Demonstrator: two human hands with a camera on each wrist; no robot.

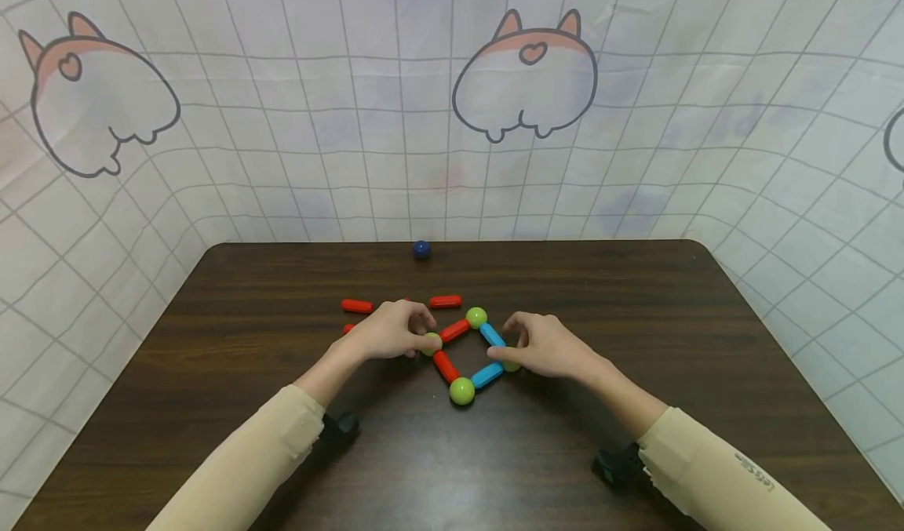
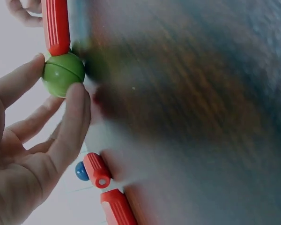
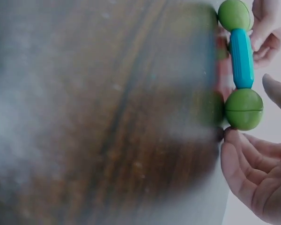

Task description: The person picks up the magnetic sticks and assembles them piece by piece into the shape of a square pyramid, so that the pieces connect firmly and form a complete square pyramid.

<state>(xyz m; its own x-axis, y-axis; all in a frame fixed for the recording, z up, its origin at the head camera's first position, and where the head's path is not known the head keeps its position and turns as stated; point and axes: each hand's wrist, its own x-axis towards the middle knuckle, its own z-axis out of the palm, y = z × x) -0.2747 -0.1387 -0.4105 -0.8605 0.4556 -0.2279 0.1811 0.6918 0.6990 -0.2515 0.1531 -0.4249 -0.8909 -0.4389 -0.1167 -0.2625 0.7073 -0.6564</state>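
Note:
On the table lies a diamond of magnetic rods and green balls at its corners. Its left side has two red rods (image 1: 446,366), its right side two blue rods (image 1: 487,375). My left hand (image 1: 392,329) pinches the left corner's green ball (image 2: 63,74) between thumb and fingers, with a red rod (image 2: 56,26) joined to it. At the right corner, my right hand (image 1: 551,345) has its fingertips right at the green ball (image 3: 244,109), the thumb spread away from it. The near green ball (image 1: 462,390) and the far green ball (image 1: 476,317) are untouched.
Loose red rods lie behind and left of the diamond, one red rod (image 1: 356,306) at the left and another red rod (image 1: 445,301) nearer the middle; my left hand partly hides others. A dark blue ball (image 1: 421,249) sits at the table's back edge, before a checked cloth (image 1: 395,123).

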